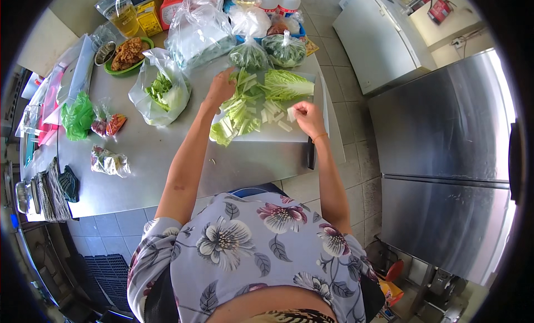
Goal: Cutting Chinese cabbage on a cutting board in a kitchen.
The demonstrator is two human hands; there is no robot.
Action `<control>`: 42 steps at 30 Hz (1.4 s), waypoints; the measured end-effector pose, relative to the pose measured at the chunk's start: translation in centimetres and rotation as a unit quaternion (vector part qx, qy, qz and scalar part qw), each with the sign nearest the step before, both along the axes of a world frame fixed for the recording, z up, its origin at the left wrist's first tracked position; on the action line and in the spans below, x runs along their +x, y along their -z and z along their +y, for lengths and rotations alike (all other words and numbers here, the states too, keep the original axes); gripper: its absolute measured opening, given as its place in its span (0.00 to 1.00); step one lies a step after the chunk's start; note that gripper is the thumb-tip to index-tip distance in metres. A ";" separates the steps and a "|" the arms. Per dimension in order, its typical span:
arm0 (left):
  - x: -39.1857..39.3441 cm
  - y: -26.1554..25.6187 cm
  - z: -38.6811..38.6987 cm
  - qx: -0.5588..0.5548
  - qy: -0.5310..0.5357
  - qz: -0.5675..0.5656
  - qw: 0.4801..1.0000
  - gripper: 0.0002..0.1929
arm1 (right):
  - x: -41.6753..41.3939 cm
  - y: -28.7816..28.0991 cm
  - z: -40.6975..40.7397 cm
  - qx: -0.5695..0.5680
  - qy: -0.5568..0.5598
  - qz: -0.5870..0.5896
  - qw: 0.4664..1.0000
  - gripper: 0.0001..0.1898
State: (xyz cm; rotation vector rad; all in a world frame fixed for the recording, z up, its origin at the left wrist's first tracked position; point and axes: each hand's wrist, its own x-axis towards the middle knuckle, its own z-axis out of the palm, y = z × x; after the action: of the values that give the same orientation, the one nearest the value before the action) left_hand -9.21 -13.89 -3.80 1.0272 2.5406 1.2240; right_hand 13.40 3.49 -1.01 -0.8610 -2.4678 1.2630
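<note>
A white cutting board lies before me on the steel table, with cut napa cabbage strips heaped on its left half. Uncut napa cabbage rests at the board's far right. My right hand pinches a small pale cabbage piece above the near right part, where several white stem pieces lie loose. My left hand is at the far left edge of the heap; its fingertips are partly hidden, so a grip cannot be made out. A black knife handle juts past the board's near edge beside my right wrist.
Left of the board stands an open plastic bag of greens. Tied bags of leafy greens sit behind the board. Farther left are fried food on a green plate and small vegetable bags. A steel refrigerator stands right.
</note>
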 end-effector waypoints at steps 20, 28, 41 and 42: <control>0.2 -3.0 -2.0 -0.158 0.036 -0.060 0.985 0.37 | -0.4 0.1 -2.6 0.082 -0.034 -0.137 0.987 0.42; 2.6 -3.7 0.8 -0.246 0.082 0.031 0.965 0.59 | -5.4 2.0 -4.8 0.075 -0.060 -0.070 0.993 0.44; 1.9 -8.4 -3.7 -0.221 0.332 -0.255 0.881 0.63 | -4.7 -2.2 -8.0 0.161 -0.150 -0.159 0.962 0.55; 2.0 -7.2 -4.0 -0.268 0.358 -0.127 0.885 0.67 | -4.4 -3.1 -8.4 0.196 -0.183 -0.192 0.944 0.58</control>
State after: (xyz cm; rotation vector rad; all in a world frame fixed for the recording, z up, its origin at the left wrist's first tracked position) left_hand -7.21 -17.88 3.43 1.3471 1.8302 0.3825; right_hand 9.00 -4.91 2.10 -0.6018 -3.1545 0.6849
